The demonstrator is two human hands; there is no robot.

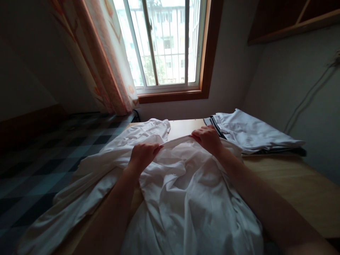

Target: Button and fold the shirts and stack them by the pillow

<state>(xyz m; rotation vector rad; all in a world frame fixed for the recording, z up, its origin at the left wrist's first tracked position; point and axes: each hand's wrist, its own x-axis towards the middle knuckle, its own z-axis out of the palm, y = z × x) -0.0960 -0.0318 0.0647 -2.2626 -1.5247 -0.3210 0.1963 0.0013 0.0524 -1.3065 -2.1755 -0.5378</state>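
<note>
A white cloth garment (191,187) hangs in loose folds over the near side of the wooden table, its kind not clear. My left hand (145,154) is closed on its upper edge. Farther right, my right hand (208,138) pinches the same edge, so a short stretch is drawn taut between the two hands. To the left, more crumpled white cloth (106,166) spreads from the table towards the bed; I cannot tell if it belongs to the same piece. Just beyond my right hand lies a stack of folded white clothes (252,131) with dark striped trim.
The wooden table (289,187) runs along the right wall. On the left is a bed with a dark checked cover (39,170). An orange patterned curtain (98,53) hangs beside the barred window (167,46). A shelf (294,32) juts out at upper right, above a wall cable (305,95).
</note>
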